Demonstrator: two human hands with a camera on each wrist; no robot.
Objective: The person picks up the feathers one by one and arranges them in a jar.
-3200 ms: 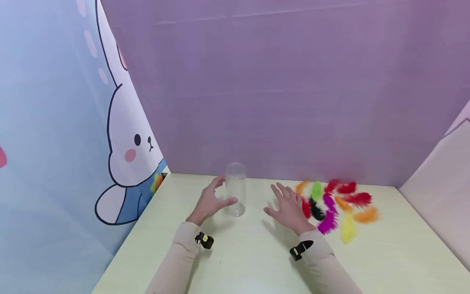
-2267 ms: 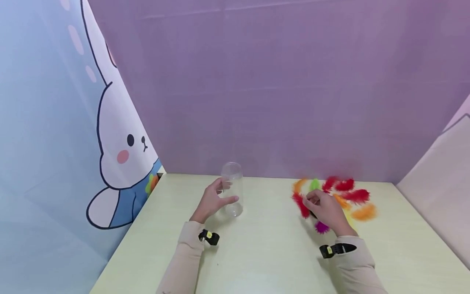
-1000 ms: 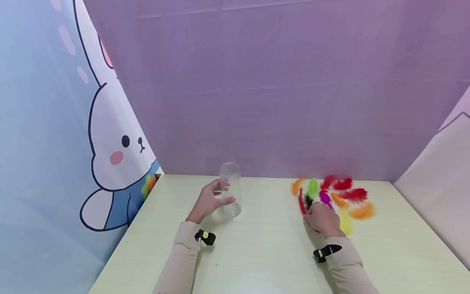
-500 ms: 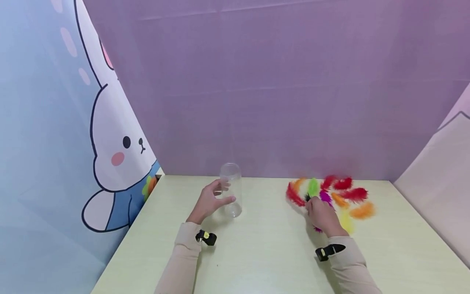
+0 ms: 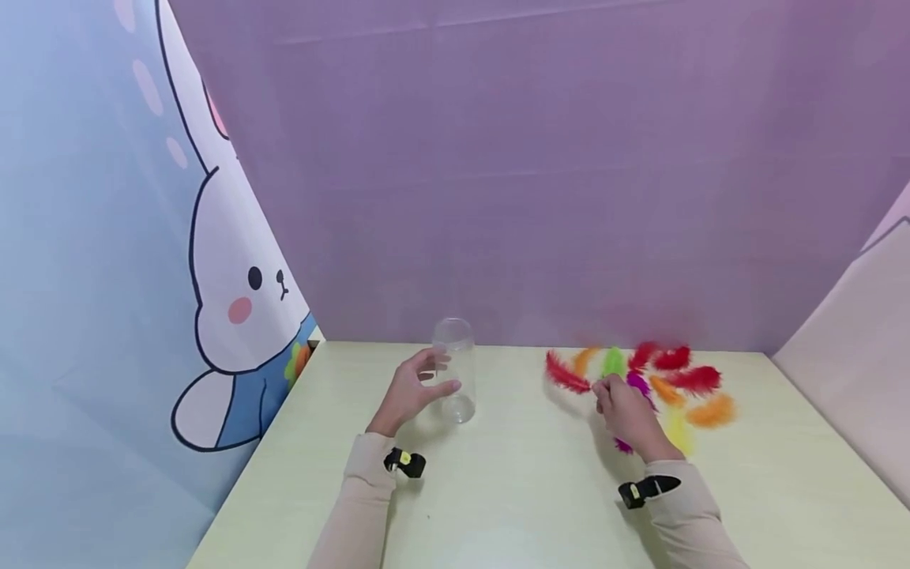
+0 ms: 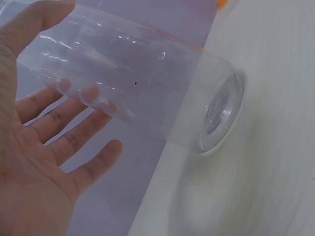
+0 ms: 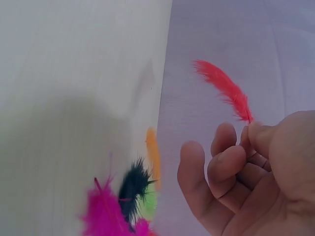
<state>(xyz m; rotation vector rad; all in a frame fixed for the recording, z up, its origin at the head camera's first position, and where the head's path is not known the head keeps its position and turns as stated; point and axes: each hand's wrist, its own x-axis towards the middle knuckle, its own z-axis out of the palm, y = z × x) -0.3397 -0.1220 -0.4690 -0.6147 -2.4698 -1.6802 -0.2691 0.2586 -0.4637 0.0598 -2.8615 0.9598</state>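
Observation:
A tall clear jar [image 5: 465,367] stands upright on the table left of centre. My left hand [image 5: 407,393] holds it from the left side; in the left wrist view the thumb crosses one side of the jar [image 6: 147,73] and fingertips show through the far wall. With the thumb and fingertips of my right hand [image 5: 631,415] I pinch a red feather [image 5: 564,372] by its quill end. In the right wrist view the feather [image 7: 227,92] points up and away from the hand, above the other feathers.
Loose feathers lie at the table's right rear: a green feather [image 5: 614,361], an orange feather [image 5: 585,360], a yellow feather [image 5: 678,431] and several red ones. The right wrist view shows a black feather [image 7: 132,192] beside a magenta feather [image 7: 104,211]. A purple cloth [image 5: 526,182] hangs behind the table [image 5: 512,490].
My right hand has gone from open to pinching the red feather, which has swung leftward and lifted from the pile. The left hand has stayed at the jar.

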